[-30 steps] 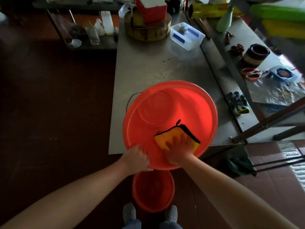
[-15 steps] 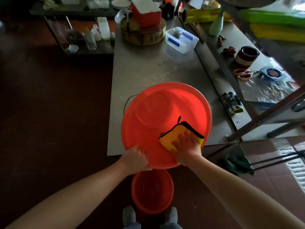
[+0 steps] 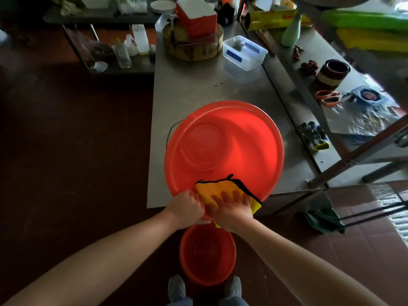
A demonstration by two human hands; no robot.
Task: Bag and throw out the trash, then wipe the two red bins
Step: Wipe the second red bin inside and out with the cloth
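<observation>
While the left hand (image 3: 187,205) grips the large red bin (image 3: 260,140), the flat right hand (image 3: 233,208) presses a yellow cloth (image 3: 217,187) inside it.

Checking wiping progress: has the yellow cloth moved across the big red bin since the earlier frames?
Yes. The yellow cloth slid left along the near rim of the big red bin, up against the left hand.

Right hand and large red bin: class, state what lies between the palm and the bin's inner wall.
The head view shows a black-edged yellow cloth between them: the right hand presses it against the near inner wall of the large red bin.
</observation>
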